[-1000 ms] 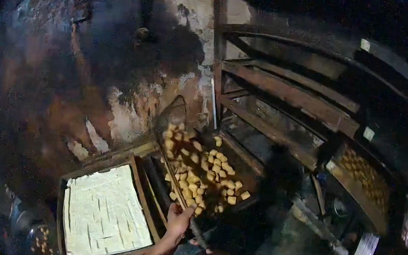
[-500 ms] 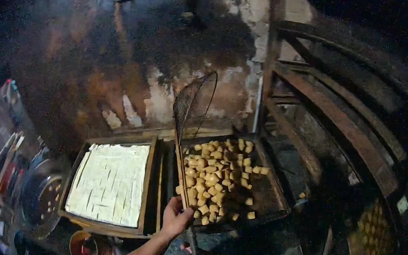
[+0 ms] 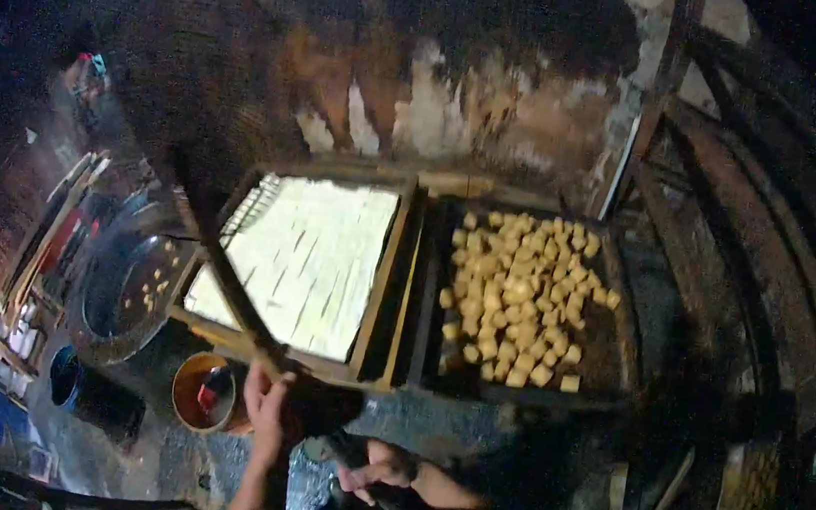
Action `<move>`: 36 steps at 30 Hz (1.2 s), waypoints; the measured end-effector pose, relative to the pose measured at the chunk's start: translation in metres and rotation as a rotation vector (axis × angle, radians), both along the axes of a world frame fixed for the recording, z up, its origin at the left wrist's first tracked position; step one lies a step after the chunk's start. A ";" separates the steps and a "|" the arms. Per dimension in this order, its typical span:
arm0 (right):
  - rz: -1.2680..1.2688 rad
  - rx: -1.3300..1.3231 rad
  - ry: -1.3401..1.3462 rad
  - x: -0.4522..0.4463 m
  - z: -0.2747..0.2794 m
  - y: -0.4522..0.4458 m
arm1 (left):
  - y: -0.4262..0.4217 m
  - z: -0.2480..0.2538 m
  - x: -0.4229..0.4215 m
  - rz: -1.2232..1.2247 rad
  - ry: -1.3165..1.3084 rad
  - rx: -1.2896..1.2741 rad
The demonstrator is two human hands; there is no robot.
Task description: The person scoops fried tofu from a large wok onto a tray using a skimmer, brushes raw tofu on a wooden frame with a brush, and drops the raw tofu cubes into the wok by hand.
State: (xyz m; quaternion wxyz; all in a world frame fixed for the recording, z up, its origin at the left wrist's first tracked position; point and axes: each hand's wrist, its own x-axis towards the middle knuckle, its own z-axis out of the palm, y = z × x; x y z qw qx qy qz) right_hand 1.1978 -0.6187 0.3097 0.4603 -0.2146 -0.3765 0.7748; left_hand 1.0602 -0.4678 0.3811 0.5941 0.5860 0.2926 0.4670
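A long-handled wire skimmer (image 3: pixel 240 298) slants up to the left. Its dark round mesh head is raised at the upper left, in front of the wall. My left hand (image 3: pixel 267 408) is closed around the handle at mid-length. Lower down, my right hand (image 3: pixel 386 468) is closed near the handle's bottom end. Beyond the handle lies a white slab (image 3: pixel 312 254) scored with cut lines, probably tofu, in a wooden frame (image 3: pixel 381 292). Golden-brown cubes (image 3: pixel 520 288), which look like fried tofu, are heaped in a dark tray (image 3: pixel 602 363) to the right.
At the left stands a large wok (image 3: pixel 115 262) with several small pieces in dark liquid. An orange-brown bucket (image 3: pixel 195 402) with something red inside and a dark cylindrical container (image 3: pixel 99 401) stand below it. Wooden beams (image 3: pixel 733 232) rise at the right.
The skimmer has swung from over the golden cubes to the left, its head now near the wok side. My view has turned left, and my right hand shows more clearly.
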 end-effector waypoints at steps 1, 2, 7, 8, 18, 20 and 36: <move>0.011 -0.075 -0.007 -0.016 0.002 0.012 | 0.004 0.001 -0.021 0.151 0.091 0.109; -0.016 -0.085 -0.083 -0.034 0.014 0.020 | 0.004 0.014 -0.034 0.134 0.015 -0.031; -0.047 -0.021 -0.193 -0.140 0.009 0.065 | 0.038 -0.001 -0.139 0.502 0.231 0.055; -0.054 -0.031 -0.249 -0.158 0.019 0.071 | 0.047 -0.010 -0.162 0.535 0.198 -0.009; 0.188 -0.138 -0.149 -0.265 -0.008 0.100 | 0.057 -0.030 -0.283 0.650 0.044 -0.396; 0.203 -0.127 -0.175 -0.271 -0.013 0.106 | 0.062 -0.045 -0.299 0.648 0.036 -0.403; 0.149 -0.100 -0.304 -0.298 0.011 0.118 | 0.085 -0.067 -0.339 0.554 -0.085 -0.405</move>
